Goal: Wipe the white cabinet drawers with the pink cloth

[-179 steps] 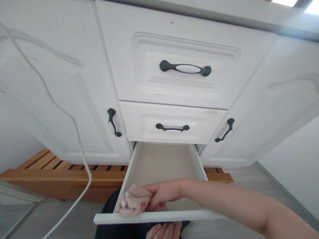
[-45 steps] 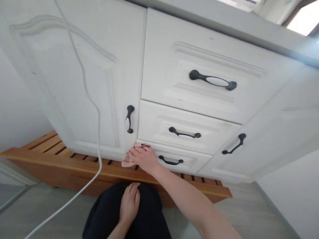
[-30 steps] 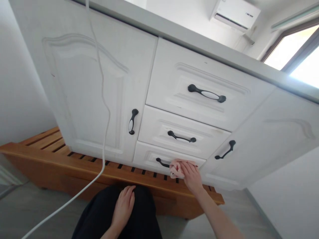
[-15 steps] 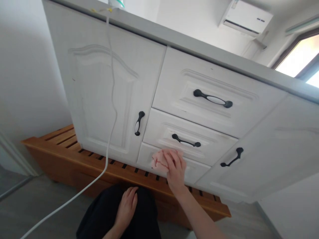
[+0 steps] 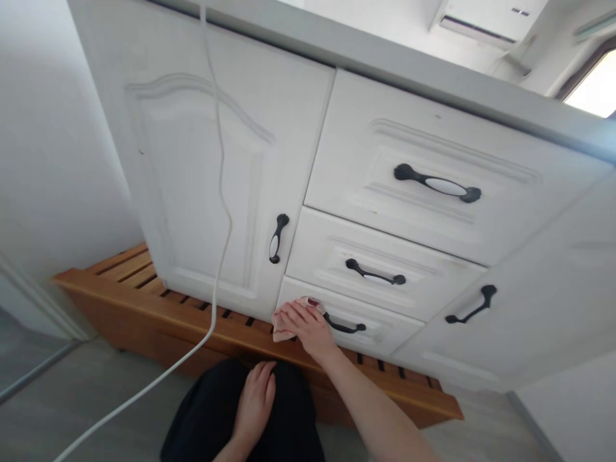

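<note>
My right hand (image 5: 310, 330) presses a pink cloth (image 5: 285, 321) against the left end of the bottom drawer (image 5: 380, 327). Its fingers lie over the cloth, just left of that drawer's black handle (image 5: 344, 326). Part of the cloth is hidden under the hand. Lying on my dark trousers (image 5: 293, 410), my left hand (image 5: 256, 398) is empty, its fingers stretched out. The white cabinet (image 5: 187, 186) holds a stack of three drawers between two doors, all with dark handles.
A white cable (image 5: 224, 205) hangs down the left door and runs to the lower left. Under the cabinet, a slatted wooden bench (image 5: 110, 308) juts out towards my knees. A grey countertop (image 5: 385, 83) edges the cabinet top; an air conditioner (image 5: 486, 16) hangs on the wall behind.
My right hand has slid the cloth left along the bottom drawer, uncovering its handle. My left hand stays on my trousers. The view has tilted down and come slightly closer.
</note>
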The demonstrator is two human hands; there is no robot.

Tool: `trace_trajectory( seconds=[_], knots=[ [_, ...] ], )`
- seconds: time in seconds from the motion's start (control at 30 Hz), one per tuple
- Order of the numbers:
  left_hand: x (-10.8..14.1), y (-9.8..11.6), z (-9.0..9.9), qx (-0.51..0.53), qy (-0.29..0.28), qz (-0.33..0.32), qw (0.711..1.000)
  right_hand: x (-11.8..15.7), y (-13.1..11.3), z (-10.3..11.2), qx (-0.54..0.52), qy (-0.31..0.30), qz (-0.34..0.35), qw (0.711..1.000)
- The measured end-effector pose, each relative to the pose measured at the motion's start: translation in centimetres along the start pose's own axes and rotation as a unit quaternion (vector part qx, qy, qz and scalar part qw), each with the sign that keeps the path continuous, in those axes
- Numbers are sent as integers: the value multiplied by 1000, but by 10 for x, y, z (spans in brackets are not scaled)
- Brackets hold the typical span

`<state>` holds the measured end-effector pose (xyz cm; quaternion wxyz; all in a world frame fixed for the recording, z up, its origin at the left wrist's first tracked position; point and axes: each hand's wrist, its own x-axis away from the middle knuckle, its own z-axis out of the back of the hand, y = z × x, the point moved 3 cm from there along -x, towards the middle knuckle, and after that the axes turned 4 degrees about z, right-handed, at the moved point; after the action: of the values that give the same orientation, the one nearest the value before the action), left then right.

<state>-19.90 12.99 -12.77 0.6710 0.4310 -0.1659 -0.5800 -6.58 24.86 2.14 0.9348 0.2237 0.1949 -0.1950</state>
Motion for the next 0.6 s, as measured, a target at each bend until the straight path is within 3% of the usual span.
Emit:
trace_trajectory(
  seconds=[0.1,0.2,0.3,0.47,0.6],
  knots=[
    [-1,1,-1,7,3,2,1000,-7,0,9,-10,-2,-22,1000],
    [-1,0,-3,14,7,8,1000,-24,5,20,-9,41,-56,998],
    [0,-1,-5,21,7,13,1000,-38,12,18,-8,47,-88,995],
    [0,-3,-5,18,2,23,1000,-33,-1,-14,-28,-44,31,998],
    [0,-5,-4,23,-9,34,999,-25,-17,-27,-46,-56,56,996]
  ],
)
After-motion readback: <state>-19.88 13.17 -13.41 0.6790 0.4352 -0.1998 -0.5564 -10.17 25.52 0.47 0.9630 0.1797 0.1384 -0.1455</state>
